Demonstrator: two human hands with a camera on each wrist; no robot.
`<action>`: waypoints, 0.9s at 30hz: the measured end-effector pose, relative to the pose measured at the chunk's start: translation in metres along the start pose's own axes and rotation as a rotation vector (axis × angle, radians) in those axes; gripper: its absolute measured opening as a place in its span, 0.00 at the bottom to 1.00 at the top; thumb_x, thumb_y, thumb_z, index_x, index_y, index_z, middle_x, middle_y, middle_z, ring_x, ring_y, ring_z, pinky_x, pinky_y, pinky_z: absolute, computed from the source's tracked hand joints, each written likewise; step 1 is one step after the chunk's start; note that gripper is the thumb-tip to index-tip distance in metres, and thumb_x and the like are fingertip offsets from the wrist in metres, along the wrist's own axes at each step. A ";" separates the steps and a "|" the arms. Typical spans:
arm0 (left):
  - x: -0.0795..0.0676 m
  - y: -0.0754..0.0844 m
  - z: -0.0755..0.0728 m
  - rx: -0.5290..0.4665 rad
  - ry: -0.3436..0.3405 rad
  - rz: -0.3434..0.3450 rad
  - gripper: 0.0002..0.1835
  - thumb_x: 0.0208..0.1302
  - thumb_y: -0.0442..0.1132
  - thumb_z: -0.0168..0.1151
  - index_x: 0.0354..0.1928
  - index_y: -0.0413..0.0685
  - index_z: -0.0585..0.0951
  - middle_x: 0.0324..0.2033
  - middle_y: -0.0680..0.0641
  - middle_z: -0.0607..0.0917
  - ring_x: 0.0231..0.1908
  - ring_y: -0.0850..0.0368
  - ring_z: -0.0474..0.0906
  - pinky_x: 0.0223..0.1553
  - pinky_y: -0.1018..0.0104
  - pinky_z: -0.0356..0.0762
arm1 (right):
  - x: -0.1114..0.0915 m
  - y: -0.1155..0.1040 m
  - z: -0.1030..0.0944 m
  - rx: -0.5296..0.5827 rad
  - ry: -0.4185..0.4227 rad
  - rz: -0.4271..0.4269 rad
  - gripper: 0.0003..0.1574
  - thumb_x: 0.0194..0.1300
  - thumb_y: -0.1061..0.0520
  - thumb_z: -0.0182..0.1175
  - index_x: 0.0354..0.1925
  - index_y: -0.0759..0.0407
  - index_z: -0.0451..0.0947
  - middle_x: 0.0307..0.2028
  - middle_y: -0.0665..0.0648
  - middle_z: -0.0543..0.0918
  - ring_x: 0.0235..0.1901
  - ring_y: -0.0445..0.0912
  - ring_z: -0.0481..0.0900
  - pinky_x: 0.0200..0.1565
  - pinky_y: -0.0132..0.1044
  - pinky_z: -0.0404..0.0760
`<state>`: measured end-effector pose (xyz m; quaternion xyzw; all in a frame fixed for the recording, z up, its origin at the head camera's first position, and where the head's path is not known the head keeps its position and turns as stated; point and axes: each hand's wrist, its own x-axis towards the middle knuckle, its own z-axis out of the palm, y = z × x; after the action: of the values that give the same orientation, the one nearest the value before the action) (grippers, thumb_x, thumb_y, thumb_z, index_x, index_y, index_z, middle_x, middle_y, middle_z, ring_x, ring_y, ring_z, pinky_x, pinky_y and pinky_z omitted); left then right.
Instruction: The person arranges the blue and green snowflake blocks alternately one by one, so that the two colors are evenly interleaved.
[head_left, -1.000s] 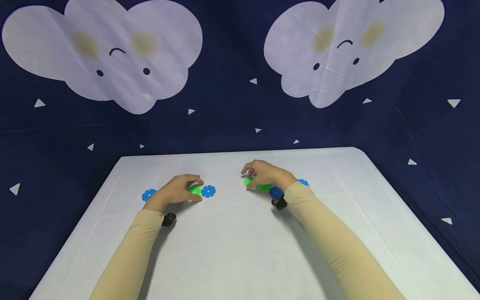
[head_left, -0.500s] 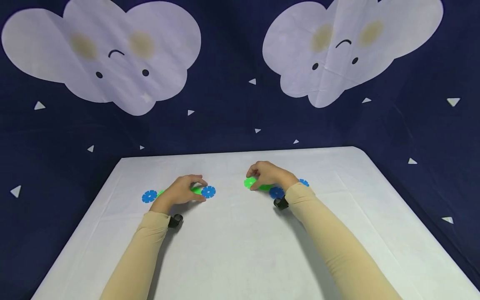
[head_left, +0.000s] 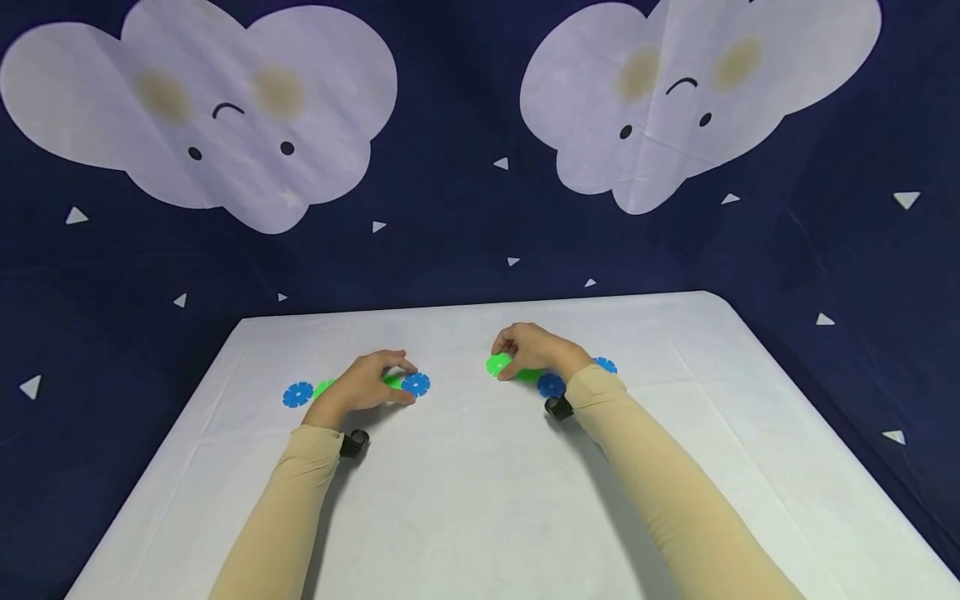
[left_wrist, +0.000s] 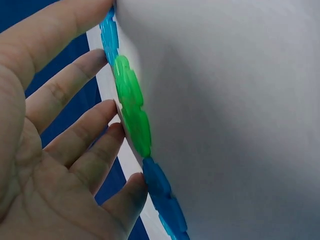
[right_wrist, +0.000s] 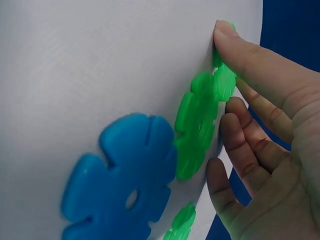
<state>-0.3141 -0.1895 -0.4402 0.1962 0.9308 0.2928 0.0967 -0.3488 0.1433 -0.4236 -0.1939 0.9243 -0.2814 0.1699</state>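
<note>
My left hand (head_left: 367, 380) has its thumb and a finger on opposite edges of a blue flower-shaped plastic disc (head_left: 416, 384), pinching it against the table. A green disc (left_wrist: 132, 105) adjoins it, then another blue one (left_wrist: 165, 195) that the hand hides from above. With thumb and forefinger, my right hand (head_left: 534, 348) pinches a bright green flower disc (head_left: 496, 365). Close behind it come a second green disc (right_wrist: 198, 125) and a blue disc (right_wrist: 125, 165), edge to edge, under the wrist. Its other fingertips rest near the table.
At the left end of the left row lie a blue disc (head_left: 297, 394) and a partly covered green disc (head_left: 322, 388). Another blue disc (head_left: 606, 365) shows beyond the right wrist. A white cloth covers the table (head_left: 465, 483); a dark blue cloud-patterned curtain (head_left: 450, 150) hangs behind.
My left hand has slid right, from around the green disc to the blue disc at the row's end. The right hand has shifted slightly right and closed in on its green disc.
</note>
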 end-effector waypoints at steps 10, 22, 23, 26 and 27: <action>0.001 0.002 0.007 0.028 0.007 -0.002 0.25 0.63 0.42 0.80 0.62 0.49 0.88 0.77 0.32 0.71 0.80 0.28 0.61 0.80 0.29 0.59 | 0.002 0.003 0.004 0.006 -0.012 0.034 0.25 0.63 0.58 0.79 0.56 0.57 0.84 0.57 0.58 0.85 0.61 0.52 0.81 0.71 0.47 0.78; 0.000 0.003 0.007 0.026 0.003 -0.033 0.25 0.63 0.43 0.80 0.62 0.49 0.88 0.78 0.33 0.70 0.80 0.27 0.60 0.79 0.28 0.59 | 0.001 0.001 0.006 0.033 -0.017 0.026 0.25 0.63 0.59 0.79 0.54 0.55 0.78 0.54 0.57 0.83 0.55 0.51 0.79 0.66 0.47 0.79; 0.000 0.004 0.006 0.025 0.004 -0.036 0.25 0.63 0.43 0.80 0.62 0.50 0.88 0.78 0.33 0.70 0.80 0.27 0.60 0.80 0.28 0.58 | 0.002 0.000 0.006 0.034 -0.020 0.028 0.25 0.63 0.59 0.79 0.53 0.55 0.78 0.53 0.57 0.82 0.54 0.50 0.79 0.65 0.47 0.79; 0.000 0.004 0.006 0.026 0.006 -0.042 0.25 0.63 0.43 0.80 0.62 0.50 0.88 0.78 0.34 0.70 0.80 0.28 0.60 0.80 0.29 0.58 | 0.002 -0.001 0.004 0.041 -0.027 0.034 0.26 0.62 0.60 0.79 0.53 0.53 0.76 0.52 0.57 0.82 0.51 0.50 0.77 0.60 0.46 0.78; 0.000 0.004 0.006 0.028 0.007 -0.040 0.25 0.63 0.43 0.80 0.62 0.50 0.88 0.78 0.34 0.70 0.80 0.28 0.60 0.80 0.29 0.58 | 0.003 -0.001 0.003 0.044 -0.029 0.031 0.26 0.62 0.60 0.79 0.52 0.53 0.76 0.51 0.57 0.82 0.50 0.49 0.77 0.59 0.45 0.78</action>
<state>-0.3112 -0.1832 -0.4425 0.1778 0.9389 0.2785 0.0965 -0.3494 0.1397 -0.4262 -0.1795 0.9183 -0.2962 0.1917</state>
